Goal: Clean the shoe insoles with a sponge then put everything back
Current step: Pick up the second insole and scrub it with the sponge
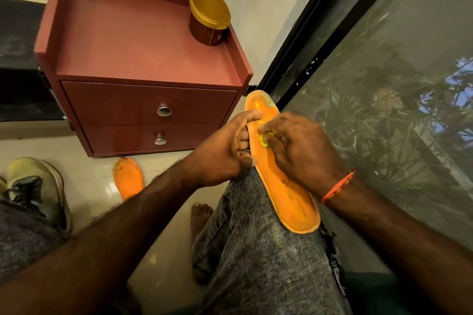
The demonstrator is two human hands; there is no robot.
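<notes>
An orange insole (290, 199) lies lengthwise on my right thigh, toe end pointing away from me. My left hand (227, 151) grips its left edge near the middle, fingers curled over the rim. My right hand (302, 148) presses a small yellow sponge (263, 139) against the insole's upper half; only a sliver of the sponge shows under my fingers. A second orange insole (128, 178) lies on the pale floor in front of the drawer unit. A beige shoe with dark laces (38, 189) sits on the floor at the left.
A maroon two-drawer unit (143, 64) stands ahead, with a gold-lidded jar (208, 18) on its back right corner. A black-framed window with mesh (384, 84) runs along the right. My bare foot (201, 215) rests on the floor between my legs.
</notes>
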